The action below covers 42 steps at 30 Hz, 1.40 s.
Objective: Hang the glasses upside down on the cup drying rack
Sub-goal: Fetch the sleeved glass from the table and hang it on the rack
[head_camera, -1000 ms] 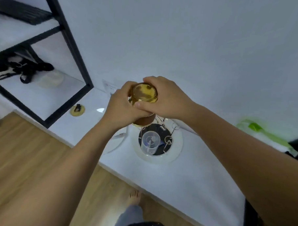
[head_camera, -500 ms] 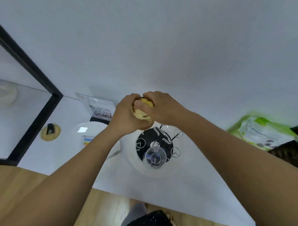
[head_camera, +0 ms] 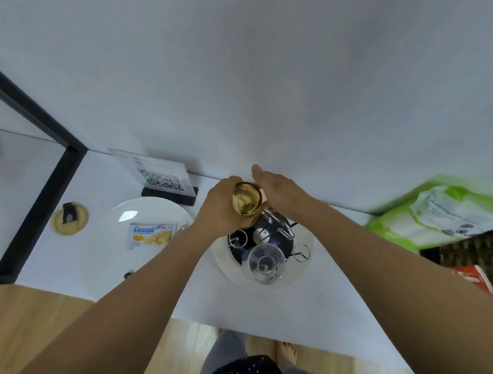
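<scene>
My left hand [head_camera: 224,205] grips the amber glass [head_camera: 246,198] base-up, axis near vertical, just above the rack's [head_camera: 261,238] far prongs, while my right hand [head_camera: 276,189] rests open-fingered against its far side.

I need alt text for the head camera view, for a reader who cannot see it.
Seen from above, a left hand holds an amber glass over a cup drying rack on a white table; the right hand is open beside it. A clear glass already hangs upside down on the rack.
</scene>
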Available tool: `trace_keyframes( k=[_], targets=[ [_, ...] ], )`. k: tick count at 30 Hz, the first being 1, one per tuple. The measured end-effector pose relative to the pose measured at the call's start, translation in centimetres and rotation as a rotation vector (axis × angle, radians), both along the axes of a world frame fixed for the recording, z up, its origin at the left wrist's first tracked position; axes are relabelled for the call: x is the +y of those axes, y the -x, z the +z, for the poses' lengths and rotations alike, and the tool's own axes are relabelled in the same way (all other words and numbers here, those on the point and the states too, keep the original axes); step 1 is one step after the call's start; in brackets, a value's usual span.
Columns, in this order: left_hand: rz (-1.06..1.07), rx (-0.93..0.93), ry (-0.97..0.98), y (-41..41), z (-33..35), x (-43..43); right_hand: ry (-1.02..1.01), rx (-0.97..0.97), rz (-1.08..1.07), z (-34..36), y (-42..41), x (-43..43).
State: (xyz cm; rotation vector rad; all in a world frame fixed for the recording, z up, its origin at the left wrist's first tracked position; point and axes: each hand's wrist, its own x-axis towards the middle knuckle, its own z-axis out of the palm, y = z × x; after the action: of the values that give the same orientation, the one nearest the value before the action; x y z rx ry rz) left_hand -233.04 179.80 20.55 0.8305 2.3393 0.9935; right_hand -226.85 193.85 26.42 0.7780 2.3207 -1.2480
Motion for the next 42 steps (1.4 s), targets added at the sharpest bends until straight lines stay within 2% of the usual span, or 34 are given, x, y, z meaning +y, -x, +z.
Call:
trace_keyframes(
  k=[7, 15, 21, 29, 35, 42],
  targets=[
    [0.008, -0.044, 0.007, -0.2, -1.6, 0.0, 0.003, -0.07, 0.008, -2.8, 0.5, 0.1],
    [-0.002, -0.014, 0.024, -0.2, -2.6, 0.7, 0.025, -0.073, -0.037, -3.7, 0.5, 0.5],
    [-0.023, -0.023, 0.118, -0.3, -2.9, 0.7, -0.002, -0.074, -0.019, -3.6, 0.3, 0.7],
    [-0.045, -0.072, 0.144, 0.1, -2.0, 0.1, -0.061, -0.017, 0.002, -1.2, -1.2, 0.9],
    [-0.004, -0.009, -0.01, 0.3, 1.1, 0.6, -0.07, 0.004, -0.034, 2.1, -3.3, 0.7],
    [-0.113, 0.123, -0.128, -1.4, 6.4, 3.0, -0.139, 0.102, -0.081, 5.5, -7.9, 1.2]
  ],
)
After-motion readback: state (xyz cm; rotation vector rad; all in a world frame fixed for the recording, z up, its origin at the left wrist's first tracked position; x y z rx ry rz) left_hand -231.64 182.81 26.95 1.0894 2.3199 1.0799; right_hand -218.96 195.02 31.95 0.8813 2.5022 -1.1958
